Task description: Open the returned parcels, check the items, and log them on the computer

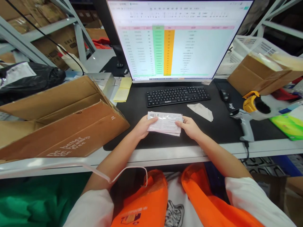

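A small stack of flat, clear-wrapped white packets (165, 123) with printed text and a barcode is held over the desk mat, just in front of the keyboard (177, 96). My left hand (143, 126) grips its left end, thumb on top and fingers underneath. At the opposite end my right hand (189, 126) pinches it the same way. A second sheet edge pokes out below the top packet. To the right of the stack lies a crumpled white tissue or paper (200, 112), apart from both hands.
An open cardboard box (71, 129) stands at left. Behind are yellow sticky notes (123, 89) and a large monitor (180, 44). On the right are a mouse (224, 95), barcode scanner (245, 124), yellow tape dispenser (254, 102), green packet (290, 123) and cardboard box (258, 74).
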`<state>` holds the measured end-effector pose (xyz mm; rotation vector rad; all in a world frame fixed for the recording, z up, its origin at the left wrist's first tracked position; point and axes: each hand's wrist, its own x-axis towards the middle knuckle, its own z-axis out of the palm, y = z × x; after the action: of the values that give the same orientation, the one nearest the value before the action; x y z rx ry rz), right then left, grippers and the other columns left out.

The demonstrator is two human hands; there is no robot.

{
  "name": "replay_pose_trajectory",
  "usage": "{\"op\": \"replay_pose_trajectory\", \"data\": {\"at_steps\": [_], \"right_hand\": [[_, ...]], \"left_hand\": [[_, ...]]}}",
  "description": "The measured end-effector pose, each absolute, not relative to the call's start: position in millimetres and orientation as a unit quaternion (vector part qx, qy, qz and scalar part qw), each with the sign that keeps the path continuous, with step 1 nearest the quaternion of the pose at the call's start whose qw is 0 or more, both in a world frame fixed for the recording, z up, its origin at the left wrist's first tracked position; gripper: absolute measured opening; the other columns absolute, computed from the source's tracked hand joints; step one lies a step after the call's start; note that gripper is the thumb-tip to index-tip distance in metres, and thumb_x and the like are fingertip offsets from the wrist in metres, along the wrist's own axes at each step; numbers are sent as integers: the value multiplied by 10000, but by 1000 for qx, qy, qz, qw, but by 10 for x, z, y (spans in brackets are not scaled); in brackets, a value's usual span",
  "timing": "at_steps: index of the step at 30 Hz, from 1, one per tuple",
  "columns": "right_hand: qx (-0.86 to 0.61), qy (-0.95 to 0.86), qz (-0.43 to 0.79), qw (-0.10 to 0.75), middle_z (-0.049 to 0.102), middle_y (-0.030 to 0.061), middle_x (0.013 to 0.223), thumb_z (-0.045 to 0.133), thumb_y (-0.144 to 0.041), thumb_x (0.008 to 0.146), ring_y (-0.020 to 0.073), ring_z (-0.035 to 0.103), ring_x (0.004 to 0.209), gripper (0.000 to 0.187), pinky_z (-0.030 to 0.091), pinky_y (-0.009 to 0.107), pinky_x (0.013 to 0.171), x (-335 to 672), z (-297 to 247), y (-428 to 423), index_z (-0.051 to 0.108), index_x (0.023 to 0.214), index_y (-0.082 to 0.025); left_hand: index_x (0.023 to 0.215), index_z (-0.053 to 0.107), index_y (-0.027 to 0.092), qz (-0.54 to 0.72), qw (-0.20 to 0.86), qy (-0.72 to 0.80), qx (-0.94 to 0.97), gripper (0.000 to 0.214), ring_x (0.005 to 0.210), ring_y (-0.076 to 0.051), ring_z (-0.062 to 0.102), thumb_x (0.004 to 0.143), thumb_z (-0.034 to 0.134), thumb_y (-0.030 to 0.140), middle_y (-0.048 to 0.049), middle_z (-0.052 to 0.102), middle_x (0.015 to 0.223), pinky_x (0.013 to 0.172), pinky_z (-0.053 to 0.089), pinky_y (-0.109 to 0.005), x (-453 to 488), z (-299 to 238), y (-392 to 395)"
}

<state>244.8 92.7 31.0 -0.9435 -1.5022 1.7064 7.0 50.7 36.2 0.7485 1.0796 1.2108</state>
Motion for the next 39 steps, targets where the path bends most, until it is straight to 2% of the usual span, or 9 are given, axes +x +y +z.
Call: {"op": "replay_pose_trajectory", "data": {"at_steps": [5,9,13,16,20,25,30,34,39], "right_hand": [[-350,-635,622,296,779,82,1035,738,-628,837,281,718,971,510,570,438,902,2659,309,1150,761,1117,-203],[-594,-697,262,305,739,93,1198,533,-448,1000,247,666,1111,376,520,387,996,3190,406,1935,744,1194,-205],[-744,-600,98,276,501,288,1485,558,-262,956,401,442,1378,478,323,573,1151,3914,549,2773,632,1366,-26],[-785,-564,59,250,370,327,1562,621,-252,924,446,428,1365,610,344,599,1106,4246,499,3097,529,1482,-23],[-791,-565,23,235,380,274,1577,608,-253,929,418,513,1292,589,428,533,1042,4389,229,3236,545,1494,-98],[-790,-562,-41,244,389,230,1580,562,-303,932,432,509,1294,580,434,527,1031,4469,-89,3292,560,1487,-136],[-792,-555,-83,241,441,228,1536,545,-347,920,420,555,1232,600,460,518,984,4572,-217,3375,560,1489,-158],[-787,-567,-78,229,487,205,1519,546,-346,921,392,577,1219,580,466,498,1000,4620,-248,3430,589,1474,-176],[-781,-578,-66,227,500,177,1508,537,-396,952,356,557,1242,544,437,488,1046,4658,-285,3473,610,1458,-212]], "left_hand": [[1031,776,93,459,680,447,355,632,1077,-349,733,547,991,438,-174,785,1106,1067,519,-502,61,319,489],[1058,790,119,504,642,479,323,631,1109,-333,731,544,996,421,-158,781,1155,1091,519,-490,69,285,544],[999,791,120,512,621,507,309,609,996,-296,756,514,996,426,-139,800,1069,1015,558,-441,60,286,567],[932,787,100,470,631,521,333,571,893,-290,760,510,976,436,-135,804,947,919,572,-412,53,287,547],[884,781,107,426,640,528,360,449,838,-288,754,576,887,416,-120,797,881,829,566,-386,13,277,539],[882,782,141,411,589,561,412,337,931,-295,747,649,816,381,-102,803,952,896,562,-409,-93,281,564],[1008,759,153,411,538,578,455,403,1050,-320,727,693,790,402,-109,790,1100,1000,538,-467,-172,252,603],[1246,665,150,413,478,602,489,548,1100,-291,706,738,747,340,-110,759,1181,1023,525,-438,-198,202,625],[1260,592,155,386,363,650,545,525,979,-242,688,759,696,271,-63,731,1068,939,533,-375,-215,214,623]]}}
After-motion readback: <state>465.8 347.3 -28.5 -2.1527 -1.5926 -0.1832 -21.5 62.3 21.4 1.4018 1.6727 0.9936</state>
